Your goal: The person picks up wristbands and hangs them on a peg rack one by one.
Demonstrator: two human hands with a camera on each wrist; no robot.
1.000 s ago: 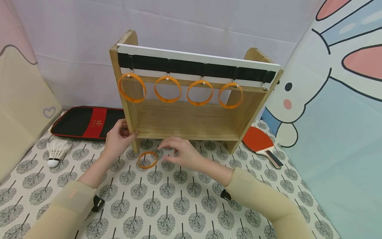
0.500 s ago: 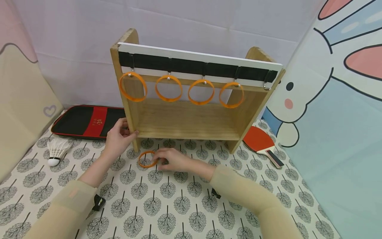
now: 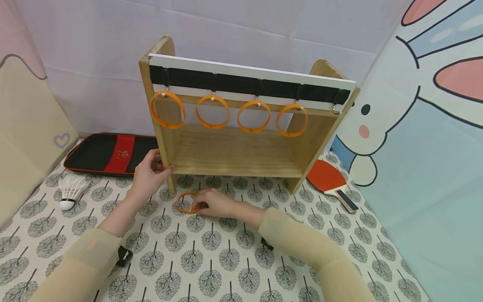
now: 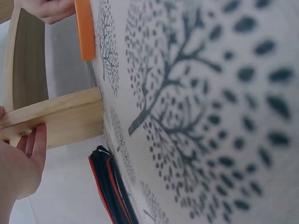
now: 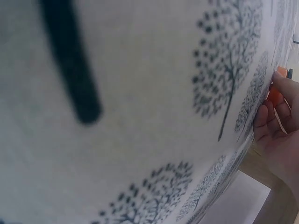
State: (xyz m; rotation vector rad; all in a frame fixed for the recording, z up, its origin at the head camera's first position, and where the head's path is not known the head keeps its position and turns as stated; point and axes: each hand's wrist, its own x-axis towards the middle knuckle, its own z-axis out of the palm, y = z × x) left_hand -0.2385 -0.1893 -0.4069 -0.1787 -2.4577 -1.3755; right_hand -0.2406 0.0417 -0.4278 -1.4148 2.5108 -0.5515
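Note:
My left hand [image 3: 150, 173] grips the front edge of the left side panel of a wooden rack [image 3: 237, 155]; in the left wrist view its fingers [image 4: 38, 142] curl round the pale wood. An orange ring [image 3: 183, 209] lies on the patterned cloth in front of the rack's left leg. At its right side my right hand [image 3: 214, 203] pinches the band between thumb and fingers, hiding that part from the head view. The right wrist view shows the orange band [image 5: 275, 95] between thumb and fingers. Orange rings, the leftmost one [image 3: 151, 112] included, hang from hooks on the rack's front bar.
The rightmost hook [image 3: 336, 110] carries no ring. A black and red case [image 3: 94, 157] lies behind my left hand, with a shuttlecock [image 3: 70, 192] in front of it. Right of the rack is a red table tennis bat [image 3: 325, 175]. Printed fabric walls stand behind and beside.
My right hand has moved left and down to the ring on the cloth and has closed its fingers on the band. My left hand stays on the rack.

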